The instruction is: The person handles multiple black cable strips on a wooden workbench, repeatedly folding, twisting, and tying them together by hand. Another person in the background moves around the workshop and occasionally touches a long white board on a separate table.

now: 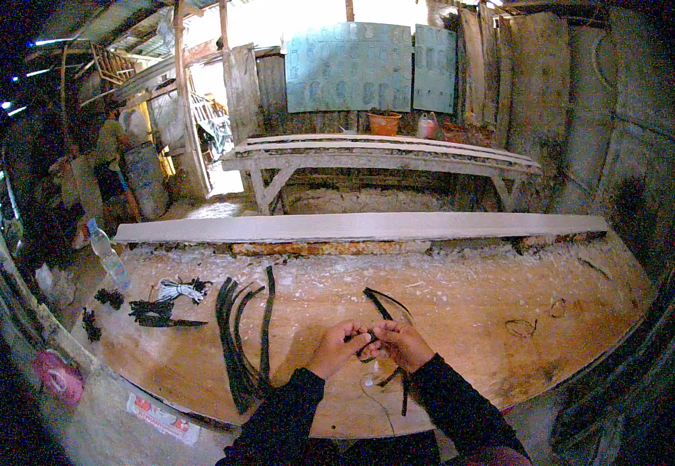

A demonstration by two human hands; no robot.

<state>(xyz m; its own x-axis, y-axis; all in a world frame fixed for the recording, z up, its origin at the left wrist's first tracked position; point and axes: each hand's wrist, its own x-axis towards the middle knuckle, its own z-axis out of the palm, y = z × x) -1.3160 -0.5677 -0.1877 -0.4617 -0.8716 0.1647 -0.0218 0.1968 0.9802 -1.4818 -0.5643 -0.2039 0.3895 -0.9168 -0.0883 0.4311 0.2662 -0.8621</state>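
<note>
Over the near middle of the wooden table (462, 373), my left hand (337, 348) and my right hand (404, 345) meet, fingertips pinched together. Between them they grip a black strap (378, 304); its upper part reaches away past my fingers and its ends hang below my right hand. The exact fold at my fingertips is too small to make out. A thin cord (384, 408) lies on the wood just below my hands. Left of my left hand, several long black straps (232, 346) lie in a loose bunch.
At the table's left lie a white cord bundle (182, 290), black bundles (151, 313) and a clear bottle (107, 252). A long white beam (361, 227) runs along the far edge. Thin wire loops (521, 327) lie right. Behind stands a white bench (384, 159); a person (112, 151) is far left.
</note>
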